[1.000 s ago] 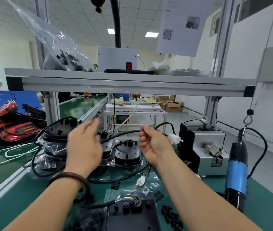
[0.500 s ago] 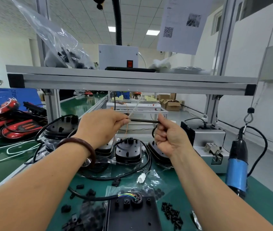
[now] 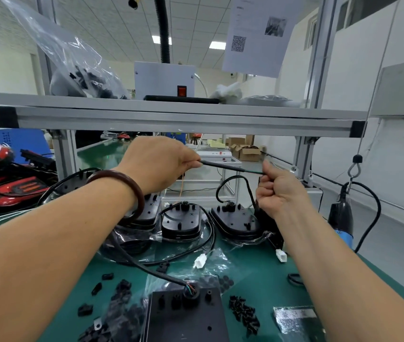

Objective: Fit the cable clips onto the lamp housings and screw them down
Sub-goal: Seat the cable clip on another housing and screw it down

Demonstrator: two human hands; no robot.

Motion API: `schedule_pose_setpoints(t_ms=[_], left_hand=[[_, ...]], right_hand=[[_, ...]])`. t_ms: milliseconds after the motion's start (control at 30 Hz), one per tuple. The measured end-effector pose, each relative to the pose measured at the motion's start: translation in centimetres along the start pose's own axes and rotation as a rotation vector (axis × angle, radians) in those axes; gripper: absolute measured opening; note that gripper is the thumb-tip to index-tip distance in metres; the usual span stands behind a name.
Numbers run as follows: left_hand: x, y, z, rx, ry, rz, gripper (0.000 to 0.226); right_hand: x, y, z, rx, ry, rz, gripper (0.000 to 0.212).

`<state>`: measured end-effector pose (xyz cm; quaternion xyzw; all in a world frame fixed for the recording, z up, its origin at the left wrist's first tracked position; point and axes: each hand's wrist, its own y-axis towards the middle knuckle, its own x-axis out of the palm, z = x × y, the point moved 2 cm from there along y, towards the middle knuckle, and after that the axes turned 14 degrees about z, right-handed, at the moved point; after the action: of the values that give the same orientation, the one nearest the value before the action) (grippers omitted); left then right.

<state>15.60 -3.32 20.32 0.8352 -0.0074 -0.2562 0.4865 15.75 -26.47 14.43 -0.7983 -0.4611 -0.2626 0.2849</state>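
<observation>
Looks barely started imo: left hand (image 3: 161,164) and right hand (image 3: 277,193) both pinch a thin black cable (image 3: 223,166), fingers curled, stretched straight above the row of black plastic lamp housings (image 3: 181,222). Small black cable clips (image 3: 123,284) and dark screws (image 3: 243,312) lie loose in front of that row.

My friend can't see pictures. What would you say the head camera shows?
A person's left hand and right hand hold a black cable stretched between them, above black lamp housings on a green bench. Small black parts lie scattered nearer the camera.
</observation>
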Motion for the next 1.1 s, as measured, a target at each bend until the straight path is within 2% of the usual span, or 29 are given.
schedule_pose_setpoints(t_ms=[100, 167, 267, 400, 467, 567, 667, 700, 767, 800, 867, 900, 933, 1000, 1033, 1100], left_hand=[[0.6, 0.2, 0.6, -0.011, -0.021, -0.019, 0.038], [0.9, 0.1, 0.5, -0.091, -0.072, -0.073, 0.036], [0.9, -1.7, 0.6, -0.081, -0.115, -0.203, 0.047], [-1.3, -7.9, 2.2, -0.209, -0.411, -0.239, 0.045], [-1.9, -11.6, 3.1, -0.252, -0.524, -0.37, 0.047], [-1.7, -15.7, 4.5, -0.238, -0.56, -0.523, 0.041], [-2.0, -16.5, 5.4, -0.305, -0.613, -0.534, 0.017], [-2.1, -16.3, 5.5, -0.285, -0.587, -0.51, 0.012], [-2.5, -15.4, 5.4, -0.223, -0.514, -0.457, 0.013], [-2.7, -14.9, 5.3, -0.192, -0.49, -0.435, 0.019], [-3.0, -13.8, 5.3, -0.123, -0.415, -0.437, 0.028], [-3.1, -13.2, 5.4, -0.061, -0.354, -0.461, 0.031], [-3.2, -12.6, 5.6, 0.007, -0.296, -0.485, 0.032], [-3.1, -11.4, 5.9, 0.119, -0.221, -0.509, 0.031], [-3.1, -10.8, 6.0, 0.152, -0.2, -0.524, 0.03], [-3.0, -9.9, 6.3, 0.21, -0.153, -0.557, 0.027]], right_hand=[[-0.5, 0.3, 0.5, 0.034, 0.017, 0.035, 0.024], [-0.6, 0.3, 1.5, 0.036, 0.028, 0.053, 0.023], [-1.1, 0.3, 3.4, 0.06, 0.062, 0.073, 0.015], [-2.6, -0.1, 5.9, 0.099, 0.039, 0.072, 0.009], [-3.2, -0.6, 7.3, 0.143, 0.007, 0.08, 0.008], [-4.4, -2.1, 9.5, 0.255, -0.114, 0.051, 0.008], [-5.7, -3.7, 10.9, 0.278, -0.438, 0.035, 0.029], [-6.1, -4.1, 11.2, 0.245, -0.539, 0.024, 0.047], [-7.0, -4.7, 11.4, 0.098, -0.681, -0.028, 0.097], [-7.4, -5.0, 11.5, 0.0, -0.731, -0.085, 0.112], [-7.4, -6.0, 11.6, -0.115, -0.782, -0.218, 0.118], [-7.4, -6.5, 11.8, -0.15, -0.809, -0.302, 0.11], [-7.3, -6.8, 12.0, -0.185, -0.849, -0.394, 0.092], [-7.0, -7.2, 12.2, -0.265, -0.973, -0.539, 0.037], [-7.0, -7.4, 12.1, -0.296, -1.029, -0.588, 0.016], [-7.1, -7.4, 11.8, -0.314, -1.103, -0.661, 0.009]])
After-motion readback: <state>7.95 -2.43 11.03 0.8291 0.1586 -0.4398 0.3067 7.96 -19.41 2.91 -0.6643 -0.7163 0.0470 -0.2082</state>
